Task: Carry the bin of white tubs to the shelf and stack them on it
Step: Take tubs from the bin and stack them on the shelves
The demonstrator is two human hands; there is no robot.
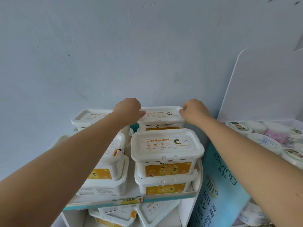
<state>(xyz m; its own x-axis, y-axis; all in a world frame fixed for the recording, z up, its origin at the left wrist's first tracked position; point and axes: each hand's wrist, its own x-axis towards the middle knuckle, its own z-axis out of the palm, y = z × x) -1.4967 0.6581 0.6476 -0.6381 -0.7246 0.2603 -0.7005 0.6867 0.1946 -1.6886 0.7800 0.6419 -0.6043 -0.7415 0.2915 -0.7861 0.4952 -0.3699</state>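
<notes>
Left hand [129,110] and right hand [193,110] are each clamped, fingers curled, on opposite ends of the lid of a white rectangular plastic tub with a yellow label [161,114]. It stands at the back right of the white cardboard shelf [164,196], behind the front stack of matching tubs [167,145]. Judged rigid, smooth-sided and moderately weighty; the lid's overhanging rim, held at both ends, is the soundest purchase.

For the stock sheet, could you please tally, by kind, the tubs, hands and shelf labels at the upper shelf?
White tubs: 6 in view (2 at the back, 2 stacked front left, 2 stacked front right); the forearms may hide more.
Hands: 2, left hand and right hand, both gripping the back right tub.
Shelf label: 1
Total: 9
</notes>
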